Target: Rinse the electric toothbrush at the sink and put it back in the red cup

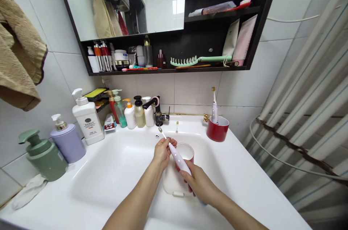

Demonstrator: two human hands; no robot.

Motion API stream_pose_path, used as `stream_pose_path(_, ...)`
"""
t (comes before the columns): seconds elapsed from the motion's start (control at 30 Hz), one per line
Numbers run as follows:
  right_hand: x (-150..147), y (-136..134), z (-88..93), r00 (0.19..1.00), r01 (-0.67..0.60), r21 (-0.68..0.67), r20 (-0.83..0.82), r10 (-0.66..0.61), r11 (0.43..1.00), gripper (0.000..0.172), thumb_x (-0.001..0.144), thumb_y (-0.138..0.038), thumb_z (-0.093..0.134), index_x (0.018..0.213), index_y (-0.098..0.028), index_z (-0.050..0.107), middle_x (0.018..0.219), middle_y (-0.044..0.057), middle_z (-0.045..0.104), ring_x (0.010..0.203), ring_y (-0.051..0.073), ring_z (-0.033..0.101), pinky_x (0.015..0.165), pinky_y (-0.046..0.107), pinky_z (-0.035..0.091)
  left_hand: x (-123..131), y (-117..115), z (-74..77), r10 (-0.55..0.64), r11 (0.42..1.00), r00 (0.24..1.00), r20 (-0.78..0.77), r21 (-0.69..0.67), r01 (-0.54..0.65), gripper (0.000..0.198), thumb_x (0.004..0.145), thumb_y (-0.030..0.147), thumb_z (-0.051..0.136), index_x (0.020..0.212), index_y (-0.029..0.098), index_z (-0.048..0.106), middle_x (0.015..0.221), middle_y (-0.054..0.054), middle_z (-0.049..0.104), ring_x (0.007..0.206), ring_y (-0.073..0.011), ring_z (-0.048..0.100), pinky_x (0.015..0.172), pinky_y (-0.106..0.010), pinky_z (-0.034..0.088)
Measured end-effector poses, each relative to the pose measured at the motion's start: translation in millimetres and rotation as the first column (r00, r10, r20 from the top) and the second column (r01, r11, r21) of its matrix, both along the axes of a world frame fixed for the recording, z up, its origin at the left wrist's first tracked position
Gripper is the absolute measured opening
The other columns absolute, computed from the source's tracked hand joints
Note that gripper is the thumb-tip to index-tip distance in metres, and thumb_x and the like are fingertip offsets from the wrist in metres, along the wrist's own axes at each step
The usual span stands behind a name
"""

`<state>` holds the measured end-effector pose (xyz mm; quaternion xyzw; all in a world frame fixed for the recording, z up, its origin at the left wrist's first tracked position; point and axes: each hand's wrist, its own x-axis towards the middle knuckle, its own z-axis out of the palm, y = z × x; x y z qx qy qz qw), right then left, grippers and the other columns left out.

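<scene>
Toothbrush slants up from right fingers clamped on its handle to left fingers pinching near its neck; probably light, stiff, slippery if wet, best gripped round the handle

Both forearms bare, converging from the lower edge. Left forearm slants forward and inward; left hand farther out, thumb and fingers drawn together in a pinch. Right forearm slants inward too; right hand nearer the body, fingers curled in a grip. Hands near each other.
</scene>
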<state>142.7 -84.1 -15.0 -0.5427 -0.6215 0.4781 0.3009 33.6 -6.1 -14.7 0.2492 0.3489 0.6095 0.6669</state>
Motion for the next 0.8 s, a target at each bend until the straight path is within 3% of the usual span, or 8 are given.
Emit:
stream_pose_path(0.07, -2.2, -0.6, -0.3, 1.0, -0.002, 0.003, 0.0, 0.002, 1.0, 0.015, 0.071, -0.028, 0.034, 0.08, -0.018, 0.04, 0.055, -0.005, 0.038, 0.037, 0.004, 0.037, 0.032, 0.015, 0.03, -0.1, -0.5, 1.6, 0.023, 0.999, 1.0, -0.003, -0.026, -0.023, 0.007, 0.067, 0.011, 0.044, 0.061, 0.012, 0.046, 0.053, -0.002, 0.054, 0.051, -0.0097, 0.054, 0.056, -0.022, 0.043)
stream_pose_path(0.2, -5.9, -1.5, 0.8, 0.985, -0.082, -0.157, -0.165, 0.056, 0.984, 0.021, 0.073, -0.034, 0.028, 0.082, -0.018, 0.038, 0.058, -0.004, 0.038, 0.037, 0.003, 0.037, 0.033, 0.016, 0.031, -0.2, -2.3, 5.3, 0.038, 0.998, 0.999, 0.008, -0.058, -0.038, 0.01, 0.068, 0.011, 0.044, 0.058, 0.012, 0.045, 0.05, -0.001, 0.052, 0.048, -0.0088, 0.054, 0.054, -0.02, 0.043)
stream_pose_path(0.33, -6.4, 0.1, 1.0, 0.999, -0.021, -0.047, -0.037, 0.02, 0.999, 0.018, 0.072, -0.03, 0.031, 0.084, -0.018, 0.039, 0.056, -0.005, 0.038, 0.036, 0.004, 0.036, 0.032, 0.015, 0.03, -0.2, -2.4, 6.1, 0.067, 0.996, 0.998, 0.014, -0.064, -0.066, 0.011, 0.069, 0.011, 0.043, 0.058, 0.012, 0.045, 0.051, -0.001, 0.053, 0.049, -0.0094, 0.054, 0.053, -0.021, 0.044)
stream_pose_path(0.7, -6.9, -1.4, 0.5, 0.996, -0.065, -0.162, -0.072, 0.053, 0.985, 0.023, 0.074, -0.031, 0.027, 0.09, -0.018, 0.037, 0.059, -0.003, 0.039, 0.037, 0.004, 0.038, 0.031, 0.015, 0.031, -4.6, 4.3, -0.6, 0.064, 0.992, 0.998, 0.002, -0.108, -0.064, 0.011, 0.068, 0.012, 0.045, 0.057, 0.011, 0.046, 0.052, -0.002, 0.052, 0.049, -0.0096, 0.055, 0.052, -0.02, 0.044)
stream_pose_path(0.8, -5.1, -0.3, 0.4, 0.998, -0.056, -0.117, -0.019, 0.055, 0.992, 0.023, 0.074, -0.029, 0.028, 0.092, -0.019, 0.037, 0.059, -0.003, 0.039, 0.037, 0.004, 0.038, 0.029, 0.015, 0.03, -2.7, 3.6, -1.0, 0.056, 0.992, 0.998, -0.007, -0.117, -0.057, 0.011, 0.068, 0.012, 0.045, 0.057, 0.011, 0.046, 0.052, -0.002, 0.052, 0.049, -0.0096, 0.055, 0.052, -0.02, 0.044)
